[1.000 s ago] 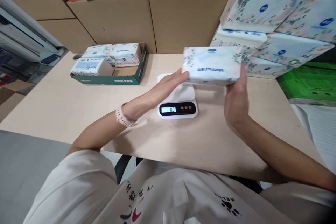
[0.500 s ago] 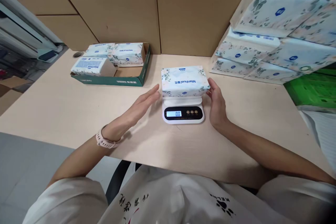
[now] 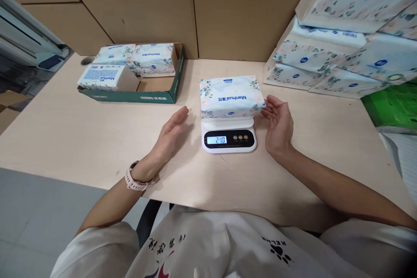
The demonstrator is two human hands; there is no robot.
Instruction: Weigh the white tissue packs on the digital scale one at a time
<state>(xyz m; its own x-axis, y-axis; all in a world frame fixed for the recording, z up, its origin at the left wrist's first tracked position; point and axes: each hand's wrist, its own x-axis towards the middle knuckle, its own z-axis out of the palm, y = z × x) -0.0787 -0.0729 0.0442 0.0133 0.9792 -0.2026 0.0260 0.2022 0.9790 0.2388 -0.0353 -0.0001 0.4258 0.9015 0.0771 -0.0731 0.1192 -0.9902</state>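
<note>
White scale (image 3: 207, 145): bears tissue pack (image 3: 231, 95)
Left hand (image 3: 167, 139): open, empty
Right hand (image 3: 280, 126): half-open, empty
Display (image 3: 216, 140): may misread if that hand nudges pack

**Clearance: L open, R tight**

Worktop (image 3: 215, 182) passable btwn tray (image 3: 125, 97) & scale (image 3: 230, 149); L hand (image 3: 169, 137) at gap's front. R hand (image 3: 279, 128) just beside pack (image 3: 233, 99) on scale, blocks its R end; stacked pks (image 3: 337, 52) beyond. Cartons (image 3: 241, 13) wall off rear. Strip in front of scale open btwn forearms.
</note>
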